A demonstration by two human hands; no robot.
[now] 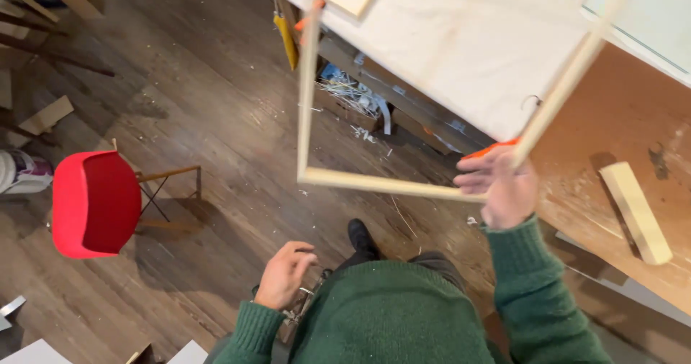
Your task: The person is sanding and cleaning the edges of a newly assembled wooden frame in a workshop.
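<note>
We held a light wooden frame (374, 182) w/ our right hand (504, 187); grip clenched on the frame's near right corner, fingers wrapped over the strips, an orange clamp (491, 149) just above the grip at that corner. From the grip the frame ran left over the dark wood floor (216, 105) and up-right across the table (619, 112); a 2nd orange clamp (308, 20) sat at its far left corner. Right of the grip, a short wood block (636, 211) lay on the table, well apart. Our left hand (284, 274) was low by the waist, fingers curled at a metal tool (301, 308) on the belt; couldn't tell if it gripped it. Far left of the grip: a red chair (95, 203).
</note>
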